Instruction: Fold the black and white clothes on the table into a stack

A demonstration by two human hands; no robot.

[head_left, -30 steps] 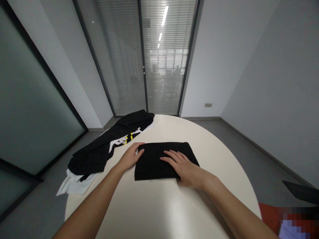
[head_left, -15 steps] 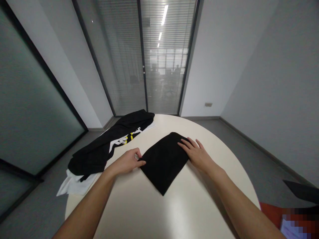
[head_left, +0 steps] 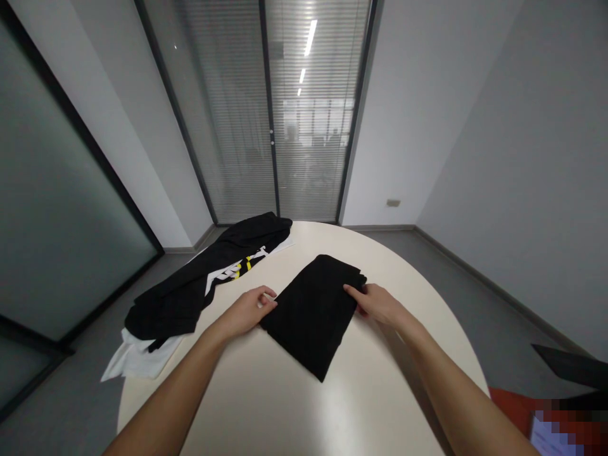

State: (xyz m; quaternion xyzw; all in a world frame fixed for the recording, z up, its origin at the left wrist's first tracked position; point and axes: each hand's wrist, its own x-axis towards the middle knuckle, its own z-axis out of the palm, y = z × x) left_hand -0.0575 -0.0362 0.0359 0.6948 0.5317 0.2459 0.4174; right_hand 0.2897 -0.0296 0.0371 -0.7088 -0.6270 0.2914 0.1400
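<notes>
A black garment (head_left: 311, 316), folded into a compact four-sided piece, lies in front of me with one corner toward me. My left hand (head_left: 247, 309) is closed at its left corner, thumb along the edge and the other fingers curled. At the right side, my right hand (head_left: 380, 305) grips the edge, thumb on top and fingers tucked underneath. That edge is slightly lifted and shows uneven layers. What kind of garment it is cannot be made out.
A heap of black clothing (head_left: 166, 297) with white and yellow print lies on the left of the round cream table (head_left: 266, 405). White cloth (head_left: 147, 360) sticks out beneath it, past the table edge. A red object (head_left: 510, 408) shows at lower right, beyond the table.
My right hand has gone from lying spread on the garment to gripping its right edge. The garment has shifted slightly, its near corner moving right and toward me. The left hand stays at its corner.
</notes>
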